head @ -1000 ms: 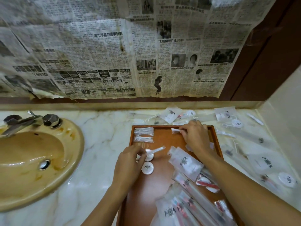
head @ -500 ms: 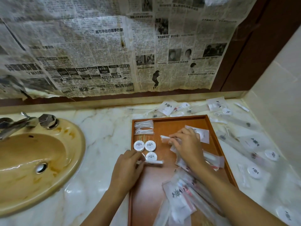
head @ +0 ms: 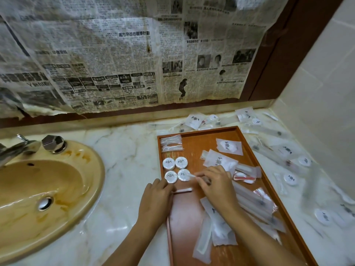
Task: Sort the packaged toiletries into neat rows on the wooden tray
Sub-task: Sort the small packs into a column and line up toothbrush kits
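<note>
Nearest me, clear sachets lie jumbled on the rectangular reddish wooden tray. My left hand rests at the tray's left edge, fingers curled onto a thin white wrapped stick. My right hand pinches another slim white packet over four round white wrapped soaps set two by two. Beyond lie bundled white floss picks, then more packets loose on the marble counter

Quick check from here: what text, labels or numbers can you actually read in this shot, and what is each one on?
"高市早苗的圓夢計劃": headline on the newspaper covering the wall.
"合計畫", roughly: dark advert box on it; uncertain.
Other newspaper print: too small or blurred.
Round white packets and flat sachets on the wooden tray: a dark emblem only, no legible words.
</note>
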Demonstrator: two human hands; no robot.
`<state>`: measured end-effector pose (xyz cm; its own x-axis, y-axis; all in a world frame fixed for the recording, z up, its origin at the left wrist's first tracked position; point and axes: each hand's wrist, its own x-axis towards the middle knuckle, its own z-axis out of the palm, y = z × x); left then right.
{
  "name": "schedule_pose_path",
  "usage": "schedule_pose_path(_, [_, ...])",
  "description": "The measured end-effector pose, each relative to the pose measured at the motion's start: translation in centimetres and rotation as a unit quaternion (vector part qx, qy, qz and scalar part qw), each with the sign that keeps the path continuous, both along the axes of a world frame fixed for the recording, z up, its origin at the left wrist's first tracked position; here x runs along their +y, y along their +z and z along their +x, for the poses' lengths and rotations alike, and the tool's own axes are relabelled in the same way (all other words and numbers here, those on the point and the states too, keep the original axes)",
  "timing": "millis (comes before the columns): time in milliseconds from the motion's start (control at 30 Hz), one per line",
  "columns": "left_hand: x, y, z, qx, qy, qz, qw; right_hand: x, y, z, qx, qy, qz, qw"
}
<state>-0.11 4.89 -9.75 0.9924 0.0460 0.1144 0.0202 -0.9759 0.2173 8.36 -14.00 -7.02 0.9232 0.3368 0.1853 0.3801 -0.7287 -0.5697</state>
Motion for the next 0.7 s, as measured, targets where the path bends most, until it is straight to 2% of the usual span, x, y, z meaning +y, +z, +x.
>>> schedule_pose_path(300, [0.5, -0.5, -0.5, 0.021, -0.011, -0.027, 0.999, 0.4, -1.6, -4.3, -0.03, 0.022, -0.051, 0.998])
schedule_pose_path(533, [1.6, 0.3, 0.2, 0.053, -0.037, -0.087, 0.994, 1.5, -3.1, -5.7, -0.079, 0.061, -0.094, 0.99])
schedule_pose_path(700, [2.1, 1.0, -0.3, 0.061, -0.017, -0.176, 0.982, 2.5, -3.5, -6.1, -0.074, 0.06, -0.107, 0.99])
